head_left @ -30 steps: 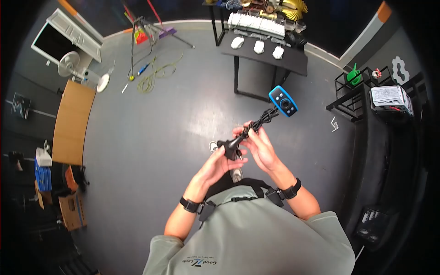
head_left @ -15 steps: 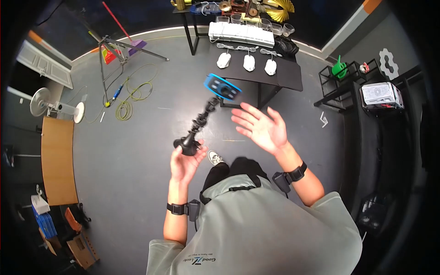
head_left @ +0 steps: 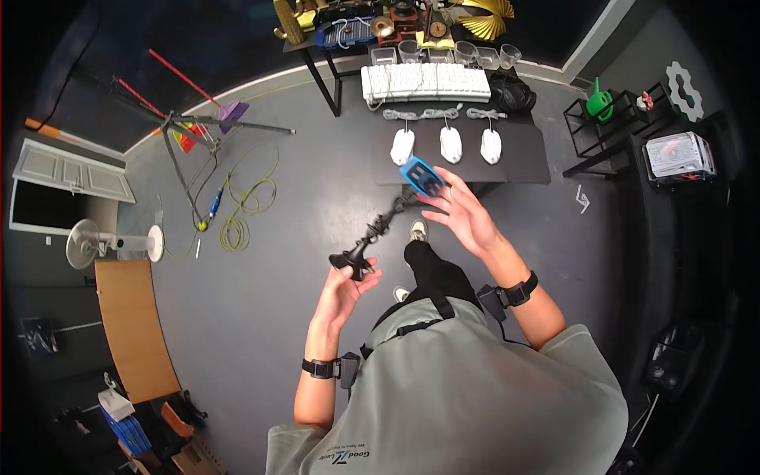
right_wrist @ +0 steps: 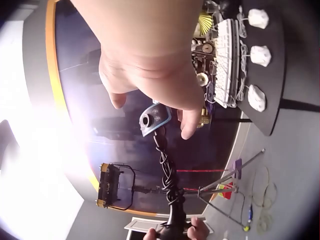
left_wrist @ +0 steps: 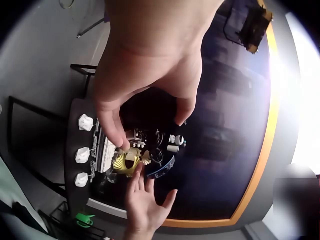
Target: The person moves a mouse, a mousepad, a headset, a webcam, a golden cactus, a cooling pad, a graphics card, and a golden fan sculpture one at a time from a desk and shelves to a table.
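Note:
A webcam with a blue-edged black face tops a dark stalk, with its cable wound around the stalk. My left hand grips the flared black base at the stalk's lower end, thumb on one side and fingers on the other. By the webcam's head is my right hand, its fingers extended and overlapping the blue edge in the head view. In the right wrist view the webcam's lens appears between thumb and fingers. The left wrist view hides most of the base behind the left hand.
Ahead stands a black table with three white mice, white keyboards, clear cups and ornaments. A tripod and a coiled yellow-green hose are at the left. A black shelf with a green watering can is at the right.
The right hand left the wound cable, opened out, and came back beside the webcam's head. The left hand kept the base; the webcam swung left, then right. The table appears nearer.

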The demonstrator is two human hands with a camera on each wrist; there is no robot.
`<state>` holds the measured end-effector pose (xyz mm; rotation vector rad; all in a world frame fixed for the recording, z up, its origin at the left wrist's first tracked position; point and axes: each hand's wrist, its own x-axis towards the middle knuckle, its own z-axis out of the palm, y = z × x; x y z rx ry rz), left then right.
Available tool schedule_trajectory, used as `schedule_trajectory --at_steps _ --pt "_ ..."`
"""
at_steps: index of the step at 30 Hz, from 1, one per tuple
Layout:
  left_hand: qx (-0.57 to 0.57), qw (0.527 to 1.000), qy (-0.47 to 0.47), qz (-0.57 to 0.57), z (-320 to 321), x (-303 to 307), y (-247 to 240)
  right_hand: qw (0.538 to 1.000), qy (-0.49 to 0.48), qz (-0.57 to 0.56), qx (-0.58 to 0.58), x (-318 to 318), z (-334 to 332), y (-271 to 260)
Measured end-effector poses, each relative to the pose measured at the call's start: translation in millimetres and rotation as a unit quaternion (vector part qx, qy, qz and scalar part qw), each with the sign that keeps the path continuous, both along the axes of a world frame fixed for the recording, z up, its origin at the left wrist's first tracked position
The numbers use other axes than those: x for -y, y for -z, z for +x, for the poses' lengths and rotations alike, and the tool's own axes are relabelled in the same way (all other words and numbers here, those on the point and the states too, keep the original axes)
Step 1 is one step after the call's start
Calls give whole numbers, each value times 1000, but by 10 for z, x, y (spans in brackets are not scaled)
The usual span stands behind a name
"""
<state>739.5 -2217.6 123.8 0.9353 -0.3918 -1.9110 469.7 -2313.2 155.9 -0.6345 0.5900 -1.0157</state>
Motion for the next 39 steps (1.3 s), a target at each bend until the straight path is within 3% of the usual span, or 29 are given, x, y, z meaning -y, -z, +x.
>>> schedule_trajectory --at_steps 7,12,19,23,25,30,31,33,39 --pt "121 989 74 -40 -199 992 -125 975 32 -10 -219 925 -355 153" --pt "91 992 85 -29 -323 1595 42 957 4 -31 -288 1392 -556 125" --pt "38 991 131 -11 -281 2249 112 954 -36 -18 -297 1634 -726 101" --pt "55 978 197 29 -262 2589 179 952 39 -16 -304 1608 -727 175" --pt "80 970 225 49 -266 2759 188 931 106 -27 -350 1577 -763 79" --pt "79 941 329 -7 -72 3191 217 770 224 -99 -590 1572 -734 -405" --pt "75 940 334 -5 -20 3268 202 767 226 -94 -593 1616 -690 -470" --pt "85 936 340 -19 79 3387 163 693 235 -85 -676 1721 -615 -540" --pt "84 952 295 0 502 3470 192 619 169 -92 -762 2206 -199 -373"
